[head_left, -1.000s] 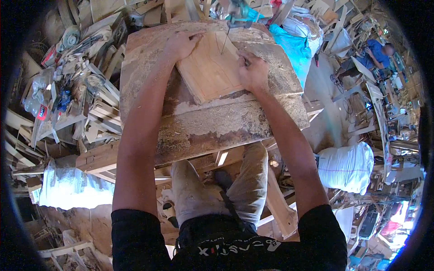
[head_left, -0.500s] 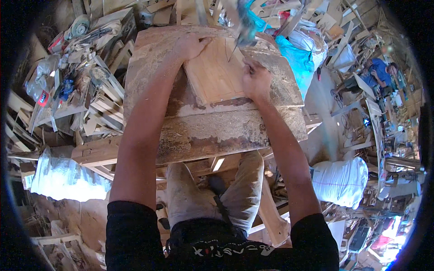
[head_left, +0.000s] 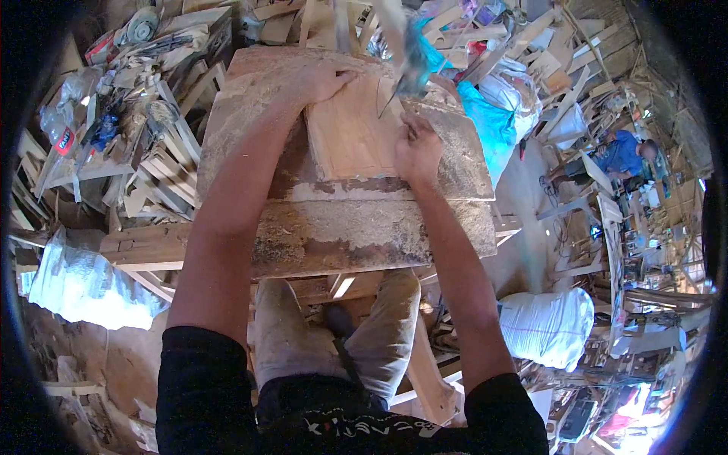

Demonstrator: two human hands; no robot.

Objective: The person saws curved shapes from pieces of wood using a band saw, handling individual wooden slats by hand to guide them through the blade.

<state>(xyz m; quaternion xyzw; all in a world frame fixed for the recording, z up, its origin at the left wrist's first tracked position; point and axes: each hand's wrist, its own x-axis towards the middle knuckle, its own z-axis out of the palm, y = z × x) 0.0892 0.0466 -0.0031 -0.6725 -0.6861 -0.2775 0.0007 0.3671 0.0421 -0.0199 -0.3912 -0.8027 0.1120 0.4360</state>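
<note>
Wooden and pale, a flat rectangular board (head_left: 356,136) lies on top of a thick, sawdust-crusted slab workbench (head_left: 341,227) at the centre of the view. The person's left hand (head_left: 322,80) rests at the board's 11 o'clock corner, fingers spread flat and pressing down — steadying the board, not gripping it. The right hand (head_left: 415,148) sits at the board's 3 o'clock edge with its fingers curled in; whether they pinch something small or only press on the wood I cannot tell. A thin dark curved line (head_left: 379,95) runs on the board near its far edge, just by a blurred blue-green tool or rag (head_left: 413,64) at 12 o'clock.

Judging from this, the work looks early: the board appears whole and uncut, with only that one curved mark on it, and shaping seems yet to come.

Containers — a full white woven sack (head_left: 550,326) sits on the floor at 4 o'clock, contents hidden. A crumpled white sack or sheet (head_left: 80,284) lies at 8 o'clock. A bright blue bag (head_left: 489,121) bulges at 2 o'clock, closed to view. Loose wood offcuts (head_left: 163,171) pile up at 9 o'clock.
</note>
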